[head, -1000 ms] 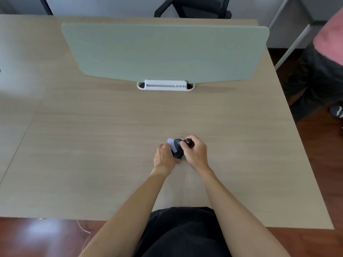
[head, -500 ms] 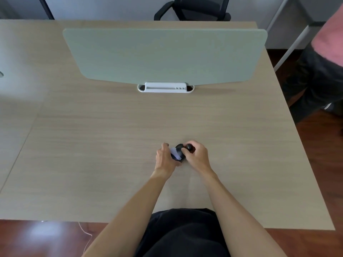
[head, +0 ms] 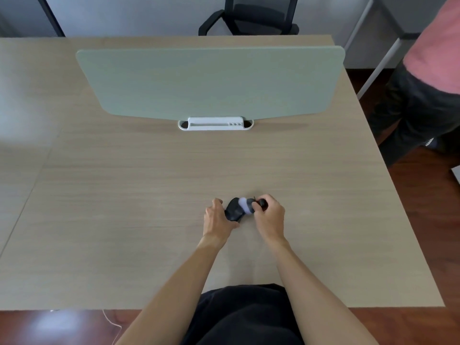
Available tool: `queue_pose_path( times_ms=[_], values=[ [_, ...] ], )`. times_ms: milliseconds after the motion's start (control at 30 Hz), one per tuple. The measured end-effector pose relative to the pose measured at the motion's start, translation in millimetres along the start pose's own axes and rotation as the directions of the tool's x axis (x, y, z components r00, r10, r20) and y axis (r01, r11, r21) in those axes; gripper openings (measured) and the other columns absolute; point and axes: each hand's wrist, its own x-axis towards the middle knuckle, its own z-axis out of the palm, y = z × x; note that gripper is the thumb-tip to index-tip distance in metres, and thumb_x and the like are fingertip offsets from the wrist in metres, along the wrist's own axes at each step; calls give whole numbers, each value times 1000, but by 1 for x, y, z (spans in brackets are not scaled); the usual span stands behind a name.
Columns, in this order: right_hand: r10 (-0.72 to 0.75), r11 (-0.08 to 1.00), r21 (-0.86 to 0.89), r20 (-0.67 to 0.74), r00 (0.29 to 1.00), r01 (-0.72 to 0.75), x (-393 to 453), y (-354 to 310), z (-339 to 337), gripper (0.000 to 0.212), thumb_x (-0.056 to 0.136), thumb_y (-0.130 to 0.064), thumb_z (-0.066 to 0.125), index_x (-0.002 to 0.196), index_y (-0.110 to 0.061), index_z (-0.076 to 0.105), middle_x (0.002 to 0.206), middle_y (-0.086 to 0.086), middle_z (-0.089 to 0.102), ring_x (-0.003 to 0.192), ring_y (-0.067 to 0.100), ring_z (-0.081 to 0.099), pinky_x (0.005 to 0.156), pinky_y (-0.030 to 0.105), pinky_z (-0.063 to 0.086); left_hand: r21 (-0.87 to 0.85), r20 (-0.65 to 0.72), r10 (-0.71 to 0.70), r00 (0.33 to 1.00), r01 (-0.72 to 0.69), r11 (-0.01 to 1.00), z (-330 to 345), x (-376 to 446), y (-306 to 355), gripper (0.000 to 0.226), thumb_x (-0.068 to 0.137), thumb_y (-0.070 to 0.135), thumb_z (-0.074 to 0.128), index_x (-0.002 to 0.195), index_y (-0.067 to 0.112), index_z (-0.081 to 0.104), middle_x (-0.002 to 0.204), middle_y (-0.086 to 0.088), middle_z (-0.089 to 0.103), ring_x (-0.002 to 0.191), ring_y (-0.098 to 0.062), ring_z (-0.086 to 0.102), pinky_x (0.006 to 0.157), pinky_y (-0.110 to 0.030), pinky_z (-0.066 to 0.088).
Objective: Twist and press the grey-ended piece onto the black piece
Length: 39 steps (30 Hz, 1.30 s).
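Note:
Both hands meet over a small dark bundle (head: 233, 210) with a pale lilac patch (head: 244, 204), perhaps soft fabric, low over the wooden desk (head: 149, 195). My left hand (head: 217, 217) grips its left, darker end with curled fingers. My right hand (head: 270, 216) pinches the right end, where a small black knob-like part (head: 261, 202) shows between thumb and forefinger. What the thing is stays unclear, since the fingers hide much of it.
A pale green divider panel (head: 211, 80) stands across the desk on a white base (head: 215, 123). Behind it is a black office chair (head: 254, 18). A person in a pink top and dark trousers (head: 423, 95) stands at the desk's right side.
The hands have drawn slightly apart, so more of the dark bundle shows between them, and the lilac patch sits further right. The standing person has shifted a little.

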Motion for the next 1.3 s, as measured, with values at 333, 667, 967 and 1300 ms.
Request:
queue_pose_path(
  times_ms=[333,667,967,1300],
  values=[
    [9,998,61,43,999,-12,-3,-7,3,8,81,-6,65,76,-11,63,69,-3,59,65,10,53,60,22,43,46,13,9,1000,-10,999,-4,0,6,70,62,13,86,118,4,44,100,-11,59,90,-29,59,71,-37,53],
    [45,999,18,188,981,-49,3,-23,14,14,86,-14,67,83,0,64,74,5,61,70,17,53,56,14,38,-8,22,36,999,-36,999,1,-3,-8,62,62,7,85,111,9,48,98,-7,63,89,-26,63,68,-35,55],
    [42,999,-27,-32,999,-43,10,-14,1,12,87,-11,61,79,-2,59,73,4,59,71,21,54,60,28,41,15,55,61,997,-62,998,1,-2,-11,84,66,4,83,134,9,35,110,-13,61,96,-28,59,71,-32,50],
    [68,996,-61,-36,997,-71,-1,-8,2,6,85,-7,62,81,-4,59,77,8,63,74,25,56,64,29,45,-12,58,55,997,-54,998,0,-1,-12,91,61,3,86,135,9,33,109,-11,61,100,-27,58,78,-31,49]
  ],
)
